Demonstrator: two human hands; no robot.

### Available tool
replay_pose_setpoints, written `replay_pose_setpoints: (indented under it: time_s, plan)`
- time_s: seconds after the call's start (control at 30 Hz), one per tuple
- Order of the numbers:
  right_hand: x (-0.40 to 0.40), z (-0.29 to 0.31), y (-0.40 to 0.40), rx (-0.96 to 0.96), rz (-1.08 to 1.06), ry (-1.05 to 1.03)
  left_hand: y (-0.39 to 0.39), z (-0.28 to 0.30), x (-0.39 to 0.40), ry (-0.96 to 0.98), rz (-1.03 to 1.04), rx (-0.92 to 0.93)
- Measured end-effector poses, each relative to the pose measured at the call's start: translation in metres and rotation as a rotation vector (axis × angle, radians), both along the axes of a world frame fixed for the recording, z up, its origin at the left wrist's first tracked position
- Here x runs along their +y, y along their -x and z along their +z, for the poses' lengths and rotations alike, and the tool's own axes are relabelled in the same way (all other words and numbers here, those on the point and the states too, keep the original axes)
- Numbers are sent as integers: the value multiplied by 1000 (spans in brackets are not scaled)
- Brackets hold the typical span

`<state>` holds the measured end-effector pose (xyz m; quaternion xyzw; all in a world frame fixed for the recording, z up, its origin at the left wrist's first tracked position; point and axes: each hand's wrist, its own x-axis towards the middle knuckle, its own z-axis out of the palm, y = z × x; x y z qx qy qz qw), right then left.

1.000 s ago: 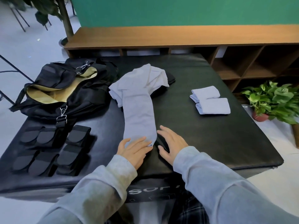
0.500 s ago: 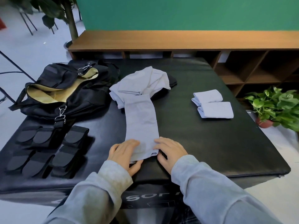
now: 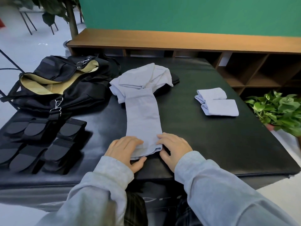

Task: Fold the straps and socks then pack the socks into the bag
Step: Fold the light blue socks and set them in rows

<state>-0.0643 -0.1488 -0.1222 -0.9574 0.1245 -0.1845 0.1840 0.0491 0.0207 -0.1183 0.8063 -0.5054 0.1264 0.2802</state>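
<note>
With the straps (image 3: 39, 141) and two socks (image 3: 216, 103) folded, both hands (image 3: 125, 149) (image 3: 174, 147) pinch a long sock's (image 3: 143, 121) near end; the bag (image 3: 61, 85) awaits packing.

You're in a studio-like indoor room: a green wall (image 3: 195, 15), a long wooden cubby shelf (image 3: 179, 41), potted plants (image 3: 276, 110), and a black padded table (image 3: 219, 136).

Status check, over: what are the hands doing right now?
Left hand and right hand pinching near end of long sock. Two folded socks wait right. Bag open, path clear.
</note>
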Motion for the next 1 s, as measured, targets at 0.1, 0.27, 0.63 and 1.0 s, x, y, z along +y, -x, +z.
replay_pose_setpoints:
  time_s: [0.1,0.27,0.63,1.0]
  plan:
    - [1,1,0,-21,-16,27,-1,-1,-1,0,10,9]
    - [3,2,0,-9,-32,38,1,-1,-1,51,-1,13]
    - [5,2,0,-43,-54,4,4,4,2,47,-15,4]
    - [10,8,-1,-43,-133,-104,10,2,-13,29,130,123]
